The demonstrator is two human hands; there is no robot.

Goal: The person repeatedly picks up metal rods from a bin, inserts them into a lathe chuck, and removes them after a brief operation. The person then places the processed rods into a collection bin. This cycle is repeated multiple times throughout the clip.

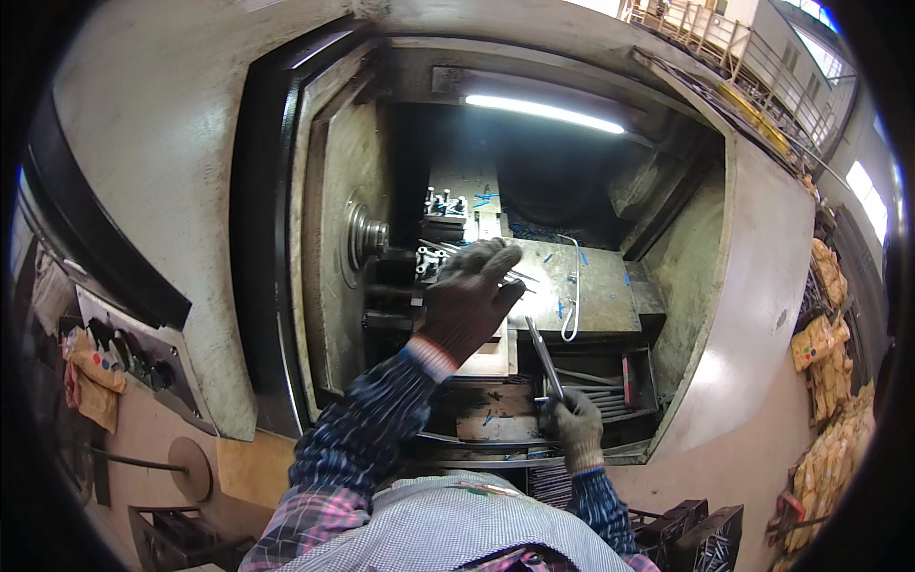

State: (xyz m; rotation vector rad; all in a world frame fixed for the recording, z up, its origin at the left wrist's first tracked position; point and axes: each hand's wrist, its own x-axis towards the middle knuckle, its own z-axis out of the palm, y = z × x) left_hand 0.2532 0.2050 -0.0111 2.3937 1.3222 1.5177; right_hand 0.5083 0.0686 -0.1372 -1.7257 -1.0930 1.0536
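My left hand (467, 300), in a dark brown glove, is raised inside the machine's work space, in front of the tool block (446, 205). Its fingers stretch to the right with the thumb apart, and I see nothing gripped in it. Thin pale rods show behind the thumb gap. Lower right, my right hand (576, 427), in a lighter worn glove, is closed around the lower end of a long metal rod (542, 355). That rod tilts up and left toward the metal plate. A round spindle (370, 235) sticks out of the left wall.
A grey plate (600, 303) carries a white looped hose (575, 286) and blue shavings. Several rods lie in a tray (610, 393) beside my right hand. A lit tube lamp (543, 113) hangs above. Wrapped bundles (829, 458) stack at the far right; dark bins (701, 539) stand below.
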